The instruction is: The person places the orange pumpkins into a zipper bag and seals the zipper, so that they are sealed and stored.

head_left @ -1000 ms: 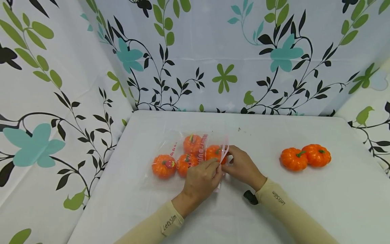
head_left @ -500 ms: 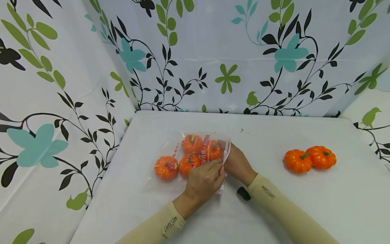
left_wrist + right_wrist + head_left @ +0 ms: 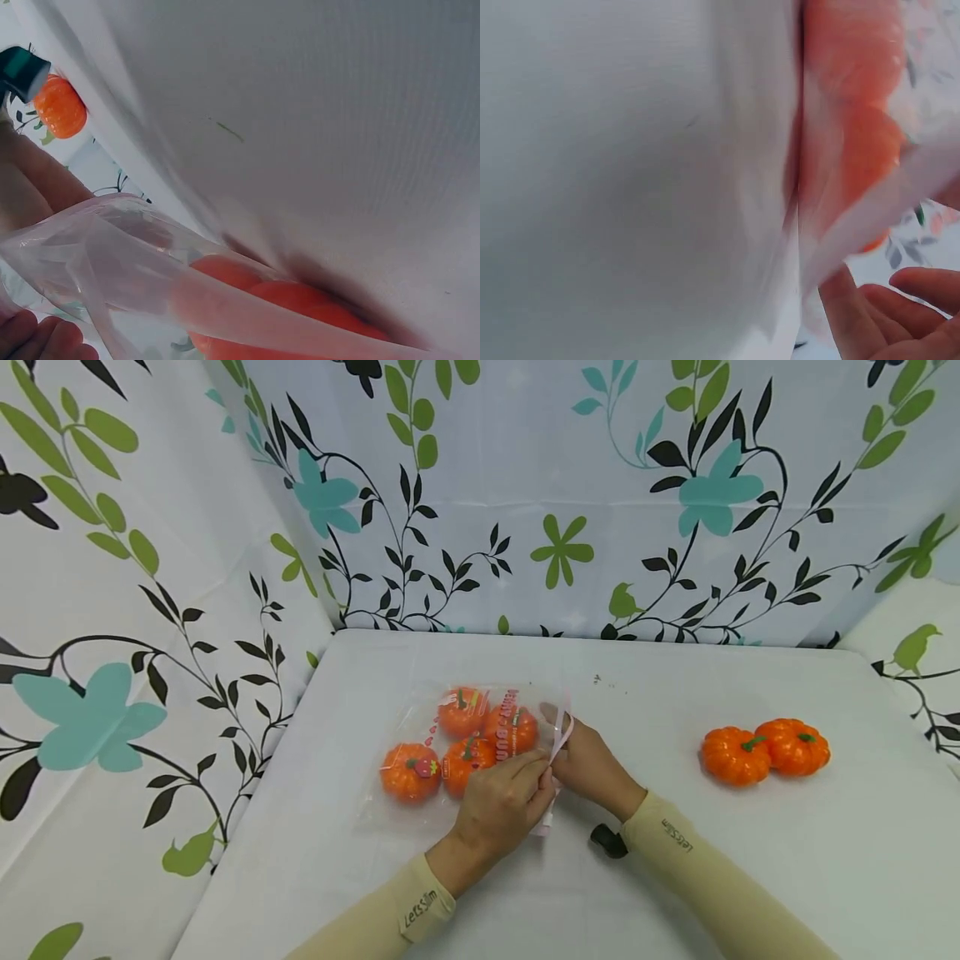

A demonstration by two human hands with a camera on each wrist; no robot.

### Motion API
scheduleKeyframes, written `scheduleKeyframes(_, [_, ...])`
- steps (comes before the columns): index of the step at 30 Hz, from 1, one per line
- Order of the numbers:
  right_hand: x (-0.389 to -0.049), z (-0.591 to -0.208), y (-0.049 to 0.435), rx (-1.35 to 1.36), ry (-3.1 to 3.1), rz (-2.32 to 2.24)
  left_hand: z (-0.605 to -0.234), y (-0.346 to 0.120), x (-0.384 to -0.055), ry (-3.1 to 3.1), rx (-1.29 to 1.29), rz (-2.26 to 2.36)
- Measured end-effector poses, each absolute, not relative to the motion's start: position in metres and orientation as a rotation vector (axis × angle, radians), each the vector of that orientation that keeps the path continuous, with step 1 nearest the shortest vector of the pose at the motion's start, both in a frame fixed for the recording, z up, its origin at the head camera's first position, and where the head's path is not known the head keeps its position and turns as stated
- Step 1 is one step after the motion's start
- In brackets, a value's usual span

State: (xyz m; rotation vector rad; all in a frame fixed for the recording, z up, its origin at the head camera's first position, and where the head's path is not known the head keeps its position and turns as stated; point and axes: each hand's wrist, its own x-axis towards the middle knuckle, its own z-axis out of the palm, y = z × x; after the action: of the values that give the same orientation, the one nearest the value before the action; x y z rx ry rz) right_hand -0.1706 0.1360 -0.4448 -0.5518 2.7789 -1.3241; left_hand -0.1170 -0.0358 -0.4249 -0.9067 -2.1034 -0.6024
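Observation:
A clear zip bag (image 3: 408, 718) with pink print lies on the table, holding several small orange pumpkins (image 3: 467, 760). My left hand (image 3: 498, 806) pinches the bag's pink-edged mouth; in the left wrist view its fingertips (image 3: 52, 341) show beside the lifted plastic. Just inside the mouth is my right hand (image 3: 592, 768), its fingertips dimmed by the film. The right wrist view shows that hand's fingers (image 3: 844, 307) loosely bent at the bag's edge, with nothing between them. The nearest pumpkin (image 3: 517, 729) sits a short way to the left of those fingertips.
Two more orange pumpkins (image 3: 735, 757) sit side by side on the right of the white table (image 3: 652, 685). A black wrist device (image 3: 608, 841) is near the right sleeve. Behind the table hangs a leaf-patterned curtain (image 3: 480, 468).
My right hand has gone into the bag mouth, then back out slightly. The pumpkin near it has moved left, deeper into the bag. My left hand keeps its pinch on the mouth.

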Motion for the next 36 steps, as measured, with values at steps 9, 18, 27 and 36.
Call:
scheduleKeyframes(9, [-0.150, -0.444, 0.155, -0.572, 2.744, -1.331, -0.421, -0.037, -0.118, -2.151, -0.863, -0.593])
scheduleKeyframes(18, [-0.155, -0.440, 0.143, -0.643, 2.730, -1.273, -0.420, -0.036, -0.117, -2.167, -0.898, -0.577])
scheduleKeyframes(27, [-0.163, -0.442, 0.139, -0.817, 2.458, -1.358, -0.421, -0.037, -0.120, -2.124, -0.988, -0.569])
scheduleKeyframes(36, [-0.165, -0.440, 0.137, -0.811, 2.409, -1.350, -0.424, -0.038, -0.120, -2.122, -1.006, -0.570])
